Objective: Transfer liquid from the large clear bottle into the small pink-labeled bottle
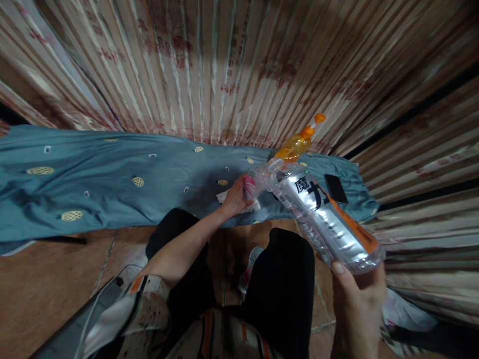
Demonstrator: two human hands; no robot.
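My right hand grips the base of a clear plastic bottle with a silver and orange label, held tilted with its neck pointing away from me. My left hand is closed around the bottle's pink cap at the neck. Under the left hand a white cloth or tissue lies on the blue bedsheet. An orange spray bottle stands just behind the clear bottle, partly hidden by it.
A black phone lies on the bedsheet at the right. Patterned curtains hang behind the bed. My knees in black trousers are over a brown tiled floor. A white shoe shows between them.
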